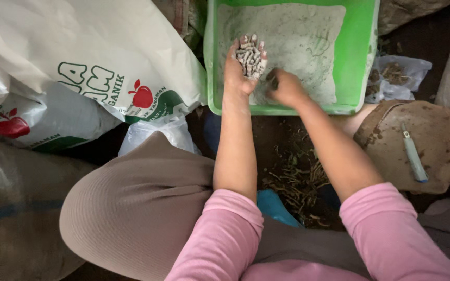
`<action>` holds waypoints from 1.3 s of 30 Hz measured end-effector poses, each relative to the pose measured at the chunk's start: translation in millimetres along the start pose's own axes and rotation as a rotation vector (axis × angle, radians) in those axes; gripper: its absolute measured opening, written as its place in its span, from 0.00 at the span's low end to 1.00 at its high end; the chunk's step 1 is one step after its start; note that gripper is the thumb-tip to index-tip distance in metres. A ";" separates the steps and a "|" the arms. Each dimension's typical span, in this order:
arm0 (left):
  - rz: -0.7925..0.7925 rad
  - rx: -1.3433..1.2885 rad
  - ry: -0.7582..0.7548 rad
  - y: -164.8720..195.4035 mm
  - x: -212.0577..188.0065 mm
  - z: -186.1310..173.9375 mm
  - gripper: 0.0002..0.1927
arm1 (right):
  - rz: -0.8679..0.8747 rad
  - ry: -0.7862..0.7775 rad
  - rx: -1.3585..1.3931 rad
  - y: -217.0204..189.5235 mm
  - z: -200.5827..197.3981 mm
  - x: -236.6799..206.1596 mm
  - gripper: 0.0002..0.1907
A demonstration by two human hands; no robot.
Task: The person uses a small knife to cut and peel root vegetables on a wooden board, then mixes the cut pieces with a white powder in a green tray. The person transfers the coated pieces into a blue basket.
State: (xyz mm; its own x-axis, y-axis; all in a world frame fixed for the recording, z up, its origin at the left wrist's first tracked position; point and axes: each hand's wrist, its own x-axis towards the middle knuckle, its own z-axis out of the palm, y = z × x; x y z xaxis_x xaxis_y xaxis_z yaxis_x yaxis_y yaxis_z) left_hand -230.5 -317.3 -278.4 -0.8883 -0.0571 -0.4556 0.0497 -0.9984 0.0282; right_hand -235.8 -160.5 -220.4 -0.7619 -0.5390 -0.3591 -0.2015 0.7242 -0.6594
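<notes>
Large white printed sacks [79,62] are lying at the upper left, beside the person's bent knee in brownish cloth [136,208]. A green plastic tray [363,47], coated inside with pale grey powder [292,41], is sitting on the ground ahead of the person. To its right a rounded brown stone [438,140] is carrying a pale blue-handled tool [413,156]. A scatter of dry plant scraps [295,179] is lying on the dark ground between the forearms. The left hand [238,70] is cupping, palm up, a heap of short powder-dusted stick pieces [251,56] over the tray's near left part. The right hand [285,87] is curling loosely closed, knuckles up, fingertips resting in the powder just beside the left hand; whether it is gripping anything cannot be told.
</notes>
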 end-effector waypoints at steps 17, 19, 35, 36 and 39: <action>0.337 0.227 -0.222 -195.3 -79.7 132.6 0.20 | -0.329 0.607 2.114 -17.1 -133.8 -124.0 0.17; 0.300 0.224 -0.296 -231.8 -98.2 152.9 0.21 | -0.407 0.695 2.083 2.1 -155.8 -151.7 0.18; 0.222 0.830 -0.706 -587.0 -315.5 215.5 0.17 | -0.796 1.316 1.682 140.8 -277.3 -533.9 0.15; 0.323 0.986 -0.788 -617.8 -336.5 210.9 0.17 | -0.819 1.410 1.601 148.1 -278.7 -576.5 0.14; 0.539 1.353 -1.043 -706.2 -409.3 175.5 0.12 | -0.738 1.726 1.477 164.1 -259.7 -697.0 0.16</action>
State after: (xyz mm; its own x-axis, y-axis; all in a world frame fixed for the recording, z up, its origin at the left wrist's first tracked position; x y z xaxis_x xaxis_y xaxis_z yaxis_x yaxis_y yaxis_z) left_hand 17.9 411.5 44.2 -0.8211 0.2170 0.5279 0.5074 -0.1460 0.8492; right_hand 102.2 445.7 93.2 -0.5685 0.7984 0.1985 -0.7623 -0.4205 -0.4920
